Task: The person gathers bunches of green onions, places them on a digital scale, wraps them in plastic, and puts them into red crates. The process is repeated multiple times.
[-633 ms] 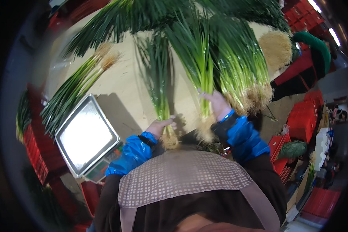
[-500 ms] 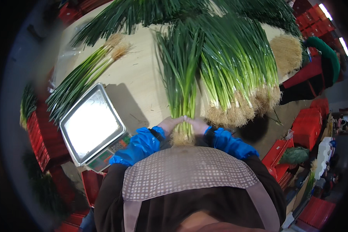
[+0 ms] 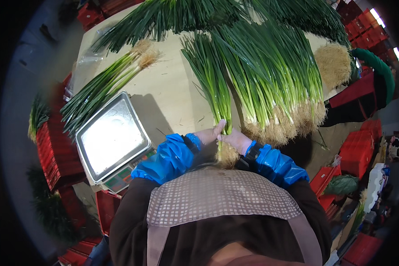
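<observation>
Before us spreads the pale worktop (image 3: 173,88), and on its right side lies a broad heap of green onions (image 3: 277,84), roots toward us. At our left sits a metal-topped scale (image 3: 114,137), a sheaf of stalks (image 3: 103,86) lying just beyond it. We have one slim bunch (image 3: 213,88) just left of the heap, leaves pointing away. Our left hand (image 3: 209,134) and right hand (image 3: 238,141) meet above its roots, fingers (image 3: 218,128) pinching the stalks.
</observation>
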Available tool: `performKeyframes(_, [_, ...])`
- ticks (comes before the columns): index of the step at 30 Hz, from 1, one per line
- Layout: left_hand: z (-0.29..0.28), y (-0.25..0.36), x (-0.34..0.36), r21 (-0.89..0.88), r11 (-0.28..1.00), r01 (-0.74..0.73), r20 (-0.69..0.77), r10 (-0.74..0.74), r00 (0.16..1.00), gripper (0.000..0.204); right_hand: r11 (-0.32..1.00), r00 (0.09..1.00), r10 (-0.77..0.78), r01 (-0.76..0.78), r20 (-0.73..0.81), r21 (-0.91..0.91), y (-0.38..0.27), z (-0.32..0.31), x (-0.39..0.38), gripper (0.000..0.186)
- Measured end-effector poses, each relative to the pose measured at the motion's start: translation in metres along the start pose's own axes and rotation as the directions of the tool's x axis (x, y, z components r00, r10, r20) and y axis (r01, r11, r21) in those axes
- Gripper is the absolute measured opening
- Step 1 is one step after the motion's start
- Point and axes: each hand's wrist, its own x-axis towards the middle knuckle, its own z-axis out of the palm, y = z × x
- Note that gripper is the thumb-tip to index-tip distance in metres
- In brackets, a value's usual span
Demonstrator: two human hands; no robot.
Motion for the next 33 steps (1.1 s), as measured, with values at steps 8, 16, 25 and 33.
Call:
performKeyframes(8, [0.006,0.058,-0.026,-0.481,0.734,-0.480,-0.261,0.403,0.877,0.070,0.998,0.995,0.057,-0.056,0.078,-0.008,-0.070,-0.005,-0.043,0.037])
performKeyframes(16, [-0.016,0.068,-0.136,-0.313,0.272,-0.910,-0.723,0.553,0.414,0.044,0.851,0.935,0.089,0.108,0.343,-0.514,-0.128,-0.008,-0.036,0.043])
performKeyframes(25, [-0.069,-0.111,-0.382,0.328,0.057,-0.943,-0.944,-0.018,-0.330,0.074,0.237,0.723,0.162,0.632,0.671,-0.738,-0.191,0.129,0.094,0.080])
performKeyframes(33, [-0.103,-0.312,-0.473,0.192,-0.126,-0.973,-0.847,-0.522,-0.099,0.071,-0.105,0.726,0.237,0.680,0.646,-0.726,-0.174,0.255,0.200,0.077])
